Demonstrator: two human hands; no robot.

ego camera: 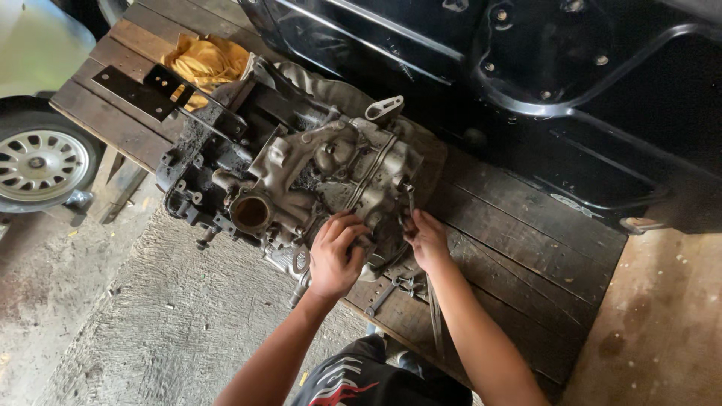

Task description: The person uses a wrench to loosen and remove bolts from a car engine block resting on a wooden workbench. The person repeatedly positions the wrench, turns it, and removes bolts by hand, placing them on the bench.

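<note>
A greasy grey engine casing (301, 169) lies on a dark wooden platform (519, 240). My left hand (335, 252) rests on the near edge of the casing, its fingers curled over a part there. My right hand (426, 239) grips a slim metal tool (410, 201) that stands up against the casing's right end. A wrench (385, 295) lies on the planks just below my hands.
A yellow rag (204, 62) and a black metal bracket (139, 89) lie at the platform's far left. A large black metal body panel (541, 68) fills the upper right. A car wheel (39, 162) stands at the left over the concrete floor (150, 316).
</note>
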